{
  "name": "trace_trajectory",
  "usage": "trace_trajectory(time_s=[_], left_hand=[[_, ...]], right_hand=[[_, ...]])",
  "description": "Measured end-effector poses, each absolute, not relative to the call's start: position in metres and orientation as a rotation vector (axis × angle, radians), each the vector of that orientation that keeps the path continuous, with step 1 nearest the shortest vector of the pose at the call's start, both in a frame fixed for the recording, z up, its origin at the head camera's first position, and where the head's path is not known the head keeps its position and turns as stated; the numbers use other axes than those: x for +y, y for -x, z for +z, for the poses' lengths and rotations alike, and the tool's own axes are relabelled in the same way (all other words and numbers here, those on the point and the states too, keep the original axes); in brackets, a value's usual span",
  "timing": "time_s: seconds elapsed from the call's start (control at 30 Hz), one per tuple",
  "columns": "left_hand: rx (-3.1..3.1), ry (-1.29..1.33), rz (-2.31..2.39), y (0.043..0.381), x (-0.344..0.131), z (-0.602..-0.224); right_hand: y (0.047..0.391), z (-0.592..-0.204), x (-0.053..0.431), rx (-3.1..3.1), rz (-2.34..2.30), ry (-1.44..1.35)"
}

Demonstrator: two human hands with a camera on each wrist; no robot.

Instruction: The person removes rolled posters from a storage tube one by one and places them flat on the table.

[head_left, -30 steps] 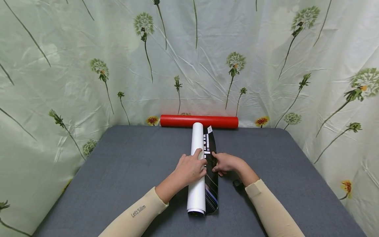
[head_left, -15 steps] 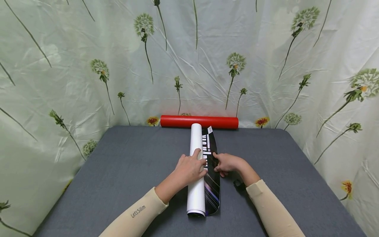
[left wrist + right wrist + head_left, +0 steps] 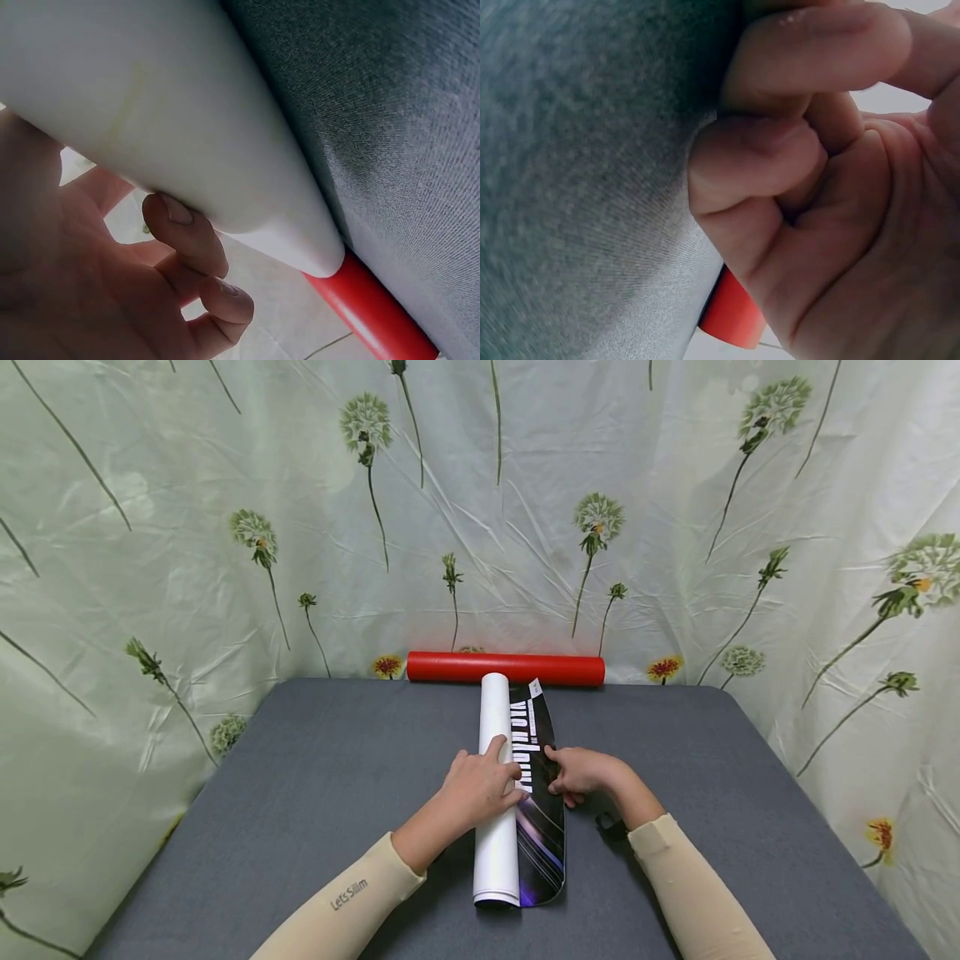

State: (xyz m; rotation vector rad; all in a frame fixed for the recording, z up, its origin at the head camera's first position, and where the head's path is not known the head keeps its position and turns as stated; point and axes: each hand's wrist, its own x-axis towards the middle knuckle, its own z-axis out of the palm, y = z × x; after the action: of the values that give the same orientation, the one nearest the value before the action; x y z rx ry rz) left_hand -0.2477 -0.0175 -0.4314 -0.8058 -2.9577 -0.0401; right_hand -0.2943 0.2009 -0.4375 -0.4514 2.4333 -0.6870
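A rolled poster (image 3: pixel 497 860) lies lengthwise in the middle of the table, its white back outward. From its right side a strip of the black printed face (image 3: pixel 542 843) shows, with white lettering and purple streaks. My left hand (image 3: pixel 478 787) rests on the roll, index finger extended along it and the other fingers loosely bent. The left wrist view has these fingertips right against the white paper (image 3: pixel 172 112). At the poster's free right edge, my right hand (image 3: pixel 588 772) pinches the sheet between thumb and fingers. Curled fingers (image 3: pixel 757 165) fill the right wrist view, hiding the edge they hold.
A red tube (image 3: pixel 442 667) lies crosswise at the back edge of the grey table (image 3: pixel 352 752), just beyond the roll's far end. Behind it hangs a pale curtain (image 3: pixel 315 468) printed with dandelions. A small black object (image 3: pixel 609 827) shows beneath the right wrist.
My right hand has drawn the poster's edge slightly to the right, so more printed face shows. The roll has shifted a little left under my left hand, which stays almost still.
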Motion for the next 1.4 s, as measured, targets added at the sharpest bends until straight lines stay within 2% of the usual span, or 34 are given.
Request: trace_trajectory(time_s=[1.4], left_hand=[[-2.924,0.838,0.002,0.25,-0.026,-0.428]], right_hand=[[0.294,-0.434,0.211,2.422,-0.666,0.383]])
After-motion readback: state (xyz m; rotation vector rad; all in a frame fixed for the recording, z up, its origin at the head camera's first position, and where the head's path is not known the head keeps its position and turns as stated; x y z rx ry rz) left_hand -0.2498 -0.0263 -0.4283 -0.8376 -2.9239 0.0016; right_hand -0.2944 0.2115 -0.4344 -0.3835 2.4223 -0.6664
